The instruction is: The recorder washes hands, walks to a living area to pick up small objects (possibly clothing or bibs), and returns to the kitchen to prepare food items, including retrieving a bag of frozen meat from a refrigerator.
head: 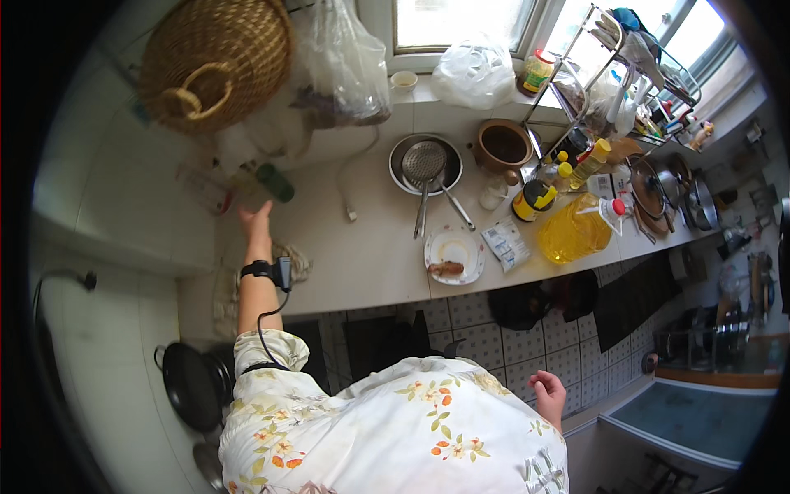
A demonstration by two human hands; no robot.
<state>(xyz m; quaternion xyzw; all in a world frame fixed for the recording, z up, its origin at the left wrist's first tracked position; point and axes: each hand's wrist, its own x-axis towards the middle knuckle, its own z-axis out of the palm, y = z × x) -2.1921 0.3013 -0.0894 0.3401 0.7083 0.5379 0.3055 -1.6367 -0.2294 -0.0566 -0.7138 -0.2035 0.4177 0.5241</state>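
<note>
My left hand (255, 216) reaches over the far left of the counter, its fingertips close to a green jar or bottle (274, 183) and a clear container with a red edge (213, 196). Whether it touches either one cannot be made out. A black strap with a small device (282, 273) sits around the left wrist, and a crumpled cloth (296, 262) lies beside it. My right hand (548, 394) hangs at my right side, below the counter's edge, fingers loosely curled, with no object seen in it. A floral plate (455, 254) with a brown food piece (446, 268) stands near the front edge.
A metal bowl (395, 174) holds a skimmer (424, 162). To its right are a clay pot (503, 146), a white packet (506, 243), a large oil bottle (574, 228) and a metal rack (586, 74). A wicker basket (247, 49) and plastic bag (345, 62) hang at upper left.
</note>
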